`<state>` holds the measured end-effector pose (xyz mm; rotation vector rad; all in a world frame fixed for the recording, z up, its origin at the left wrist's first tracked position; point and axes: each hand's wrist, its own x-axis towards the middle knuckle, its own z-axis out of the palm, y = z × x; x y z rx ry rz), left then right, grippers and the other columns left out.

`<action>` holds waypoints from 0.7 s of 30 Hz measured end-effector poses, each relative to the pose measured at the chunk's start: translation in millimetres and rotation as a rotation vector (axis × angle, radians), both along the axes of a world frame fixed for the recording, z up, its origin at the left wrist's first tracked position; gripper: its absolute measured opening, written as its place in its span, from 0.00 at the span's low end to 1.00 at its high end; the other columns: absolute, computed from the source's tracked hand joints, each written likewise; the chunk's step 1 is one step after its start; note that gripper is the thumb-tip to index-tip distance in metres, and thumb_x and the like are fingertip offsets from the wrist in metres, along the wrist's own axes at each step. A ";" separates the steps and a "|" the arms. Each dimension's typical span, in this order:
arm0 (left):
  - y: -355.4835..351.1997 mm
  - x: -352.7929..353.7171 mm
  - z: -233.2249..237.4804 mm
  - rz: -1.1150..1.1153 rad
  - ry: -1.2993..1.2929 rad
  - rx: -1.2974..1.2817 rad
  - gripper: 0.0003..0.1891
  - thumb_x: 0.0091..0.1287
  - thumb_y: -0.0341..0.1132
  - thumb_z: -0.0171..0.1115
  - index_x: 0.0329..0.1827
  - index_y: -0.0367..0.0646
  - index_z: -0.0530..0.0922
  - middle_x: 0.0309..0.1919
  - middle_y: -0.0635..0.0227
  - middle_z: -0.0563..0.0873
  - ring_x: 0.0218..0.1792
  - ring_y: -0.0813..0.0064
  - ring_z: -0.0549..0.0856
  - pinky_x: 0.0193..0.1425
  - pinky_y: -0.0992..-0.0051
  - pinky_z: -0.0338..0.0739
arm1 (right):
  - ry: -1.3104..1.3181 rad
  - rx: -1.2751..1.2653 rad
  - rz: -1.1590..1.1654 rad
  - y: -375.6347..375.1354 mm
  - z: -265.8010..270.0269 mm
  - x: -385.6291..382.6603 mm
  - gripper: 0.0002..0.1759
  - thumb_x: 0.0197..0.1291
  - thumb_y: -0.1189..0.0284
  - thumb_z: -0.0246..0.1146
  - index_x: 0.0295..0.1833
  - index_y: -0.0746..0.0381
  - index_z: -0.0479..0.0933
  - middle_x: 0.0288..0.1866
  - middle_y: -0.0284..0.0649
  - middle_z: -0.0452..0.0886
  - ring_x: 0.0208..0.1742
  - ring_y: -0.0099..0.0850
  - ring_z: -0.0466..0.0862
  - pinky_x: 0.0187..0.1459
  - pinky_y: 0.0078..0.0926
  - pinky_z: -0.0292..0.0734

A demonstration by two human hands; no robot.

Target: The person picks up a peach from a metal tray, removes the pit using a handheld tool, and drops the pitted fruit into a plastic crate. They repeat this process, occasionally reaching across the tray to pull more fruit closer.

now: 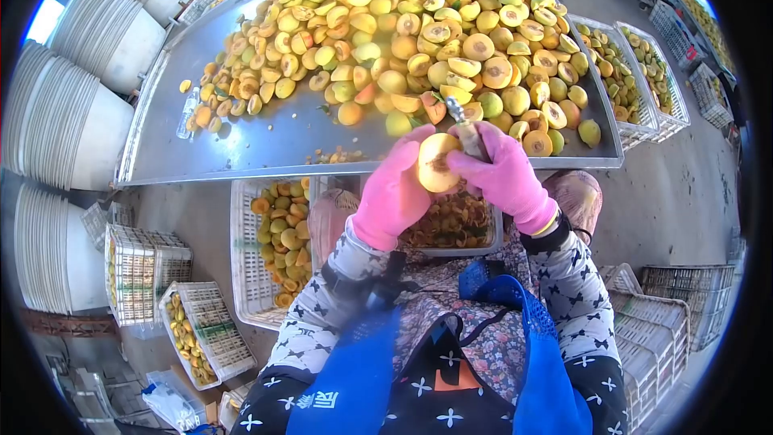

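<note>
My left hand, in a pink glove, is closed around a yellow peach half whose brown-tinged centre faces up. My right hand, gloved the same way, grips a small hand tool with a pale handle; its shiny metal end points away from me. The right thumb presses on the cut face of the peach half. Both hands are together over the near edge of a metal table. Just beyond them lies a large heap of cut peaches.
Below the hands sits a tub of brownish scraps, beside a white crate of peach halves. More crates of fruit stand at the right. Stacked white tubs line the left. Empty-looking crates are at lower right.
</note>
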<state>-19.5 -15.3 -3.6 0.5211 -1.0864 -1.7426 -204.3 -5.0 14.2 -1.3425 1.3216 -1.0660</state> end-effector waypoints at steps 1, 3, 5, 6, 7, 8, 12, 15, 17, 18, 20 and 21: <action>-7.4 5.4 -2.6 -0.107 0.198 0.189 0.25 0.68 0.38 0.60 0.67 0.37 0.72 0.59 0.53 0.81 0.58 0.55 0.82 0.62 0.56 0.77 | -0.032 -0.012 -0.046 4.1 3.0 -0.1 0.19 0.59 0.67 0.71 0.51 0.66 0.77 0.29 0.41 0.81 0.29 0.30 0.83 0.33 0.30 0.77; -7.8 8.9 -0.8 -0.180 0.398 0.369 0.29 0.69 0.46 0.57 0.68 0.37 0.71 0.60 0.52 0.80 0.60 0.53 0.81 0.65 0.53 0.75 | 0.266 -0.267 -0.140 23.7 10.1 5.2 0.17 0.59 0.68 0.70 0.50 0.65 0.77 0.31 0.45 0.82 0.31 0.39 0.84 0.34 0.33 0.78; -3.3 4.8 9.7 -0.114 0.399 0.342 0.33 0.70 0.53 0.55 0.69 0.37 0.70 0.60 0.50 0.80 0.62 0.51 0.80 0.68 0.51 0.73 | 0.462 -0.502 -0.160 39.1 3.9 10.4 0.16 0.60 0.69 0.68 0.50 0.62 0.76 0.37 0.49 0.84 0.35 0.50 0.84 0.34 0.41 0.79; -2.4 2.7 6.0 -0.037 0.295 0.290 0.32 0.71 0.52 0.54 0.69 0.37 0.70 0.60 0.49 0.80 0.62 0.51 0.79 0.69 0.51 0.72 | 0.521 -0.508 -0.137 41.1 -2.0 12.6 0.16 0.60 0.68 0.68 0.51 0.61 0.76 0.37 0.48 0.84 0.35 0.50 0.84 0.35 0.42 0.79; -0.9 -0.4 0.1 0.033 0.190 0.242 0.31 0.72 0.52 0.54 0.69 0.37 0.70 0.60 0.49 0.80 0.62 0.51 0.79 0.69 0.52 0.71 | 0.582 -0.508 -0.118 44.0 -8.0 14.7 0.16 0.60 0.68 0.68 0.51 0.60 0.75 0.38 0.47 0.84 0.36 0.49 0.85 0.35 0.42 0.79; -0.2 -1.9 -1.2 0.044 0.176 0.244 0.29 0.73 0.51 0.53 0.69 0.37 0.70 0.60 0.49 0.80 0.62 0.51 0.79 0.70 0.52 0.71 | 0.644 -0.506 -0.101 46.6 -13.2 15.7 0.16 0.59 0.68 0.68 0.51 0.60 0.75 0.38 0.47 0.84 0.36 0.49 0.85 0.36 0.43 0.79; 2.9 -1.0 2.9 -0.016 0.310 0.367 0.24 0.77 0.47 0.51 0.67 0.38 0.71 0.59 0.49 0.80 0.61 0.52 0.80 0.69 0.55 0.72 | 0.775 -0.481 -0.034 43.7 -13.2 15.5 0.16 0.60 0.66 0.66 0.51 0.59 0.73 0.37 0.44 0.82 0.36 0.47 0.85 0.40 0.44 0.78; 7.9 -2.8 2.4 0.046 0.159 0.289 0.20 0.77 0.42 0.53 0.64 0.39 0.72 0.58 0.51 0.81 0.59 0.56 0.81 0.67 0.59 0.74 | 0.907 -0.469 0.031 41.5 -15.0 12.8 0.14 0.60 0.66 0.65 0.47 0.59 0.72 0.35 0.44 0.81 0.35 0.46 0.84 0.40 0.45 0.77; 12.2 -4.4 3.9 0.105 -0.021 0.168 0.18 0.76 0.39 0.55 0.63 0.39 0.72 0.57 0.53 0.82 0.57 0.60 0.82 0.65 0.62 0.76 | 0.958 -0.458 0.060 40.9 -17.1 12.3 0.13 0.60 0.65 0.64 0.45 0.58 0.71 0.34 0.44 0.81 0.34 0.46 0.84 0.39 0.45 0.77; 13.2 -4.8 4.0 0.119 -0.055 0.156 0.17 0.76 0.38 0.56 0.62 0.39 0.72 0.56 0.53 0.82 0.56 0.61 0.82 0.64 0.63 0.77 | 0.982 -0.451 0.074 41.5 -18.7 12.4 0.12 0.60 0.65 0.64 0.43 0.58 0.70 0.34 0.44 0.81 0.34 0.46 0.84 0.38 0.45 0.77; 14.7 -4.7 3.0 0.090 0.094 0.332 0.16 0.75 0.35 0.57 0.61 0.39 0.72 0.54 0.55 0.83 0.54 0.64 0.83 0.61 0.65 0.78 | 0.860 -0.430 0.117 43.2 -25.5 12.0 0.12 0.59 0.68 0.66 0.43 0.59 0.70 0.32 0.46 0.80 0.34 0.49 0.83 0.35 0.45 0.76; 16.7 -5.2 3.5 0.106 0.068 0.313 0.16 0.75 0.35 0.57 0.61 0.40 0.72 0.53 0.55 0.83 0.53 0.64 0.83 0.60 0.65 0.79 | 0.798 -0.419 0.138 44.8 -28.3 12.4 0.13 0.59 0.69 0.67 0.42 0.60 0.71 0.32 0.47 0.80 0.33 0.51 0.83 0.33 0.45 0.76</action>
